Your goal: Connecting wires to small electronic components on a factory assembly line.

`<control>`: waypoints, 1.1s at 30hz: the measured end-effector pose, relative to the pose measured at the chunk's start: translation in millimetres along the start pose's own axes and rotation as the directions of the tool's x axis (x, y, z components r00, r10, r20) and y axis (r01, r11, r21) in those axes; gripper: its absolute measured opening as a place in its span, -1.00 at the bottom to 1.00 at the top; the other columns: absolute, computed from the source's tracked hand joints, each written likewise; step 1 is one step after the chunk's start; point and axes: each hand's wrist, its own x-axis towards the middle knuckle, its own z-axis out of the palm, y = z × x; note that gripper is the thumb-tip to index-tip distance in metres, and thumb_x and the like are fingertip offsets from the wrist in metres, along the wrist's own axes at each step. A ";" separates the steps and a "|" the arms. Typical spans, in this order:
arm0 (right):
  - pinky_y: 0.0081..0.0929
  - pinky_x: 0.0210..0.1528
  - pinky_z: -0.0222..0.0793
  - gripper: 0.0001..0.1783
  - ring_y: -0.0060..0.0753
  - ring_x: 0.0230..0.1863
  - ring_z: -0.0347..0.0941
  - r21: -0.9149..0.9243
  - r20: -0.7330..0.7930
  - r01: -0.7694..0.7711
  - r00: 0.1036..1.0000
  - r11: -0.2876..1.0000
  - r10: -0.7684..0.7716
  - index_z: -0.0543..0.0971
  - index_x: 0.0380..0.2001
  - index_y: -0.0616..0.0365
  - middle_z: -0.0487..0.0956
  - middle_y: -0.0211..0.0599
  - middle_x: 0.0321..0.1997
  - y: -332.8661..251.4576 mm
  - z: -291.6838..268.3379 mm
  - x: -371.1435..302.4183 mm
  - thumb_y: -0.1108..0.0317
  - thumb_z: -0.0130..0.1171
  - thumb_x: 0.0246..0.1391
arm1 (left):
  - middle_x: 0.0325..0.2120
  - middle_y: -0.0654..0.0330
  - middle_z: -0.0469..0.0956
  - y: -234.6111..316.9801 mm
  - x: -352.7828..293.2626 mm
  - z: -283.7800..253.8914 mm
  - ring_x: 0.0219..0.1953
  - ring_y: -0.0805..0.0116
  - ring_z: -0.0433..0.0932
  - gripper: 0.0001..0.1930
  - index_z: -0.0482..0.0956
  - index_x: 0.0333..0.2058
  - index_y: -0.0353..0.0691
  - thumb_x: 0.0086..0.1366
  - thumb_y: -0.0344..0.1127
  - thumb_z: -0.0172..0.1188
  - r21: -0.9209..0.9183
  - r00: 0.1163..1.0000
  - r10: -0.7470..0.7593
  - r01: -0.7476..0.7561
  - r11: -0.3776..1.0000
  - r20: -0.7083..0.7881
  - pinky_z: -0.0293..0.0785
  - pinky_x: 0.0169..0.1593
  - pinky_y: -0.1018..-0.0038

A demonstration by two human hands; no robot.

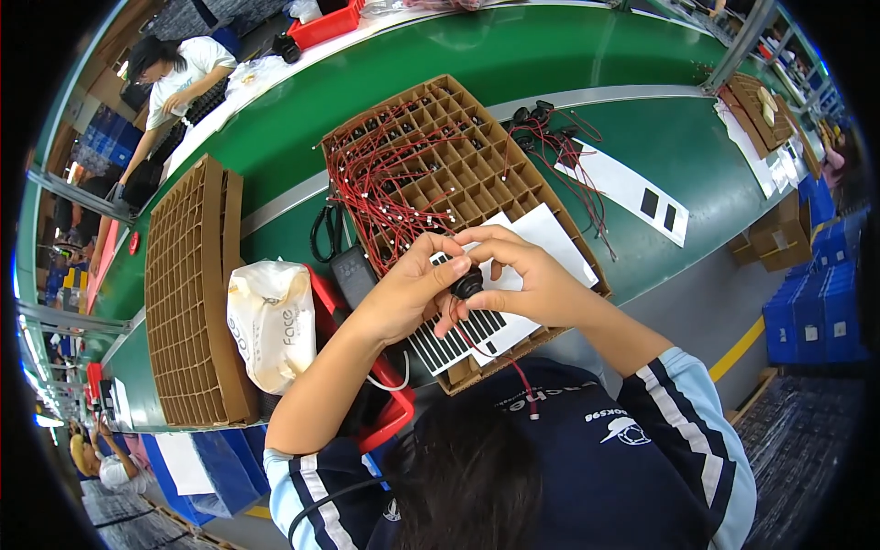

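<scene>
Close in front of my chest, I hold a small round black part with a thin red-and-black wire [467, 282] between both hands. The fingers of my left hand [412, 286] pinch it from the left, and those of my right hand [532, 275] close on it from the right. Its wire hangs down toward my shirt, ending in a small connector. Beneath my hands lies a white sheet with black strips [456, 341], partly covered by them. It rests on a cardboard divider tray [486, 188], whose far-left cells hold several black parts with tangled red wires [367, 197].
Right of the tray lie loose black wired parts [536, 119] and a white sheet with black rectangles [632, 194]. Stacked divider trays [188, 302], a white bag [272, 321], a dark box [353, 273] and a red bin [390, 417] stand left. Across the bench, a person [188, 78] works.
</scene>
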 end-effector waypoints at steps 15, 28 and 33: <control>-0.40 0.01 0.19 -0.35 -0.21 -0.05 0.29 -0.462 -0.558 -0.471 0.813 0.752 0.166 0.21 0.05 0.20 0.32 0.02 -0.02 108.3 -142.5 68.8 0.30 0.17 -0.14 | -0.40 0.09 0.37 4.6 109.7 -84.3 -0.24 0.14 0.36 -0.80 0.40 -0.40 -0.25 -0.04 -0.35 0.16 0.868 0.784 0.593 0.155 -0.472 0.183 0.29 -0.20 0.30; -0.31 -0.08 0.16 -0.70 -0.20 -0.10 0.22 -0.724 0.064 0.218 0.966 0.655 -0.251 0.50 -0.25 0.11 0.37 -0.25 -0.18 54.0 -8.7 22.0 0.30 0.13 -0.13 | -0.34 -0.09 0.51 86.6 37.0 -41.0 -0.54 0.32 0.53 -0.90 0.24 -0.51 -0.15 0.15 -0.35 -0.07 0.365 0.910 0.371 -0.286 0.886 -0.186 0.43 -0.40 0.53; -0.32 -0.14 0.19 -0.70 -0.23 -0.15 0.24 -0.809 0.062 0.250 0.936 0.531 -0.346 0.50 -0.30 0.17 0.37 -0.27 -0.16 65.2 14.7 15.8 0.31 0.13 -0.18 | -0.45 -0.11 0.52 76.0 -12.6 -22.7 -0.60 0.37 0.49 -0.78 0.25 -0.66 -0.14 0.11 -0.39 0.05 0.226 0.933 0.352 -0.327 0.917 -0.076 0.41 -0.46 0.58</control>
